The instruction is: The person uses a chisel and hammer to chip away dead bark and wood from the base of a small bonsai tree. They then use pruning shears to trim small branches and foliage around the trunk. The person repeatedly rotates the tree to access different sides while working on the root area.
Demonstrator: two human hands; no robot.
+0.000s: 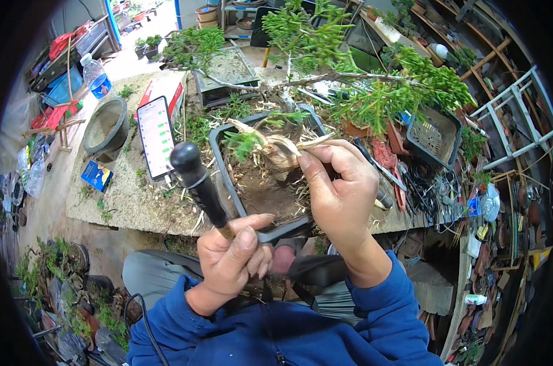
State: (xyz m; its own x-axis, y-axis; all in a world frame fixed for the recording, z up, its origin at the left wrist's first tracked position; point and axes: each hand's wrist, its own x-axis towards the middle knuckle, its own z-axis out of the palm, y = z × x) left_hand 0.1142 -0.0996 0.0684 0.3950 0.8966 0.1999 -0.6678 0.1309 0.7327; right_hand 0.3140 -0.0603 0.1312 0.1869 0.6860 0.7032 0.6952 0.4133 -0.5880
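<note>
My left hand [234, 259] is closed round the lower end of a tool with a black handle [198, 183]. Its round butt points up and away from me; the working end is hidden by my fingers. With thumb and forefinger my right hand [343, 195] pinches a pale strip of wood [316, 141] at the side of a stripped bonsai trunk [279, 157]. The tree stands in a grey rectangular pot [235, 198] of brown soil, with wood shavings lying about. Green juniper foliage [411, 85] spreads from its branches above and to the right.
On the worktop [130, 201] to the left are a phone [154, 137], a round grey pot [105, 127], a small blue packet [97, 175] and a water bottle [96, 76]. At the right lie a black plastic basket [434, 137], red-handled pliers [400, 189] and tangled wire [426, 186].
</note>
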